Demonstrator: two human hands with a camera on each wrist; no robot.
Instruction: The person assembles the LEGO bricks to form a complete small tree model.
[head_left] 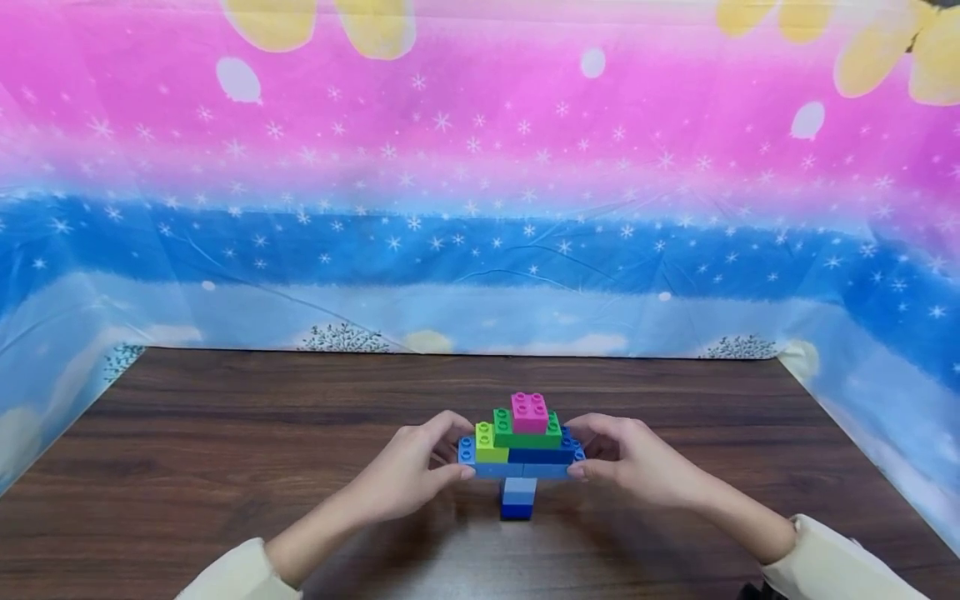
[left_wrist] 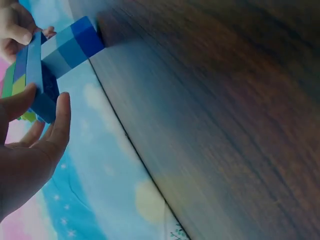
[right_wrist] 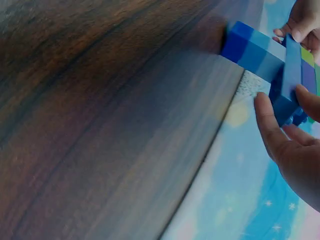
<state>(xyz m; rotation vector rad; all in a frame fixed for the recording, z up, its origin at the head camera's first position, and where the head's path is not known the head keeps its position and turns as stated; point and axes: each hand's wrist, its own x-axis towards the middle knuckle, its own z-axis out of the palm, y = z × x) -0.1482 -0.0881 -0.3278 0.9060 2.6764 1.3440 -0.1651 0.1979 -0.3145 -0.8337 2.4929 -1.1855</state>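
A model of toy building bricks stands upright on the table, wide above and narrow below. Its stem (head_left: pixel 518 492) is a stack of blue shades, darkest at the bottom. Over that lies a row of mid-blue bricks (head_left: pixel 497 470), then a lime brick (head_left: pixel 491 452) beside a dark blue brick (head_left: pixel 542 456). Higher up come a green brick (head_left: pixel 517 437) and a pink brick (head_left: pixel 529 414) on top. My left hand (head_left: pixel 405 468) grips the left end of the wide row between thumb and fingers. At the opposite end, my right hand (head_left: pixel 643 463) pinches it likewise.
The dark wood-grain table (head_left: pixel 247 433) reaches back to a hanging cloth (head_left: pixel 465 167) in pink and blue with snowflakes, which also runs along both sides. Pale sleeves (head_left: pixel 243 575) cover the forearms. A small black object (head_left: pixel 759 592) shows at the lower right edge.
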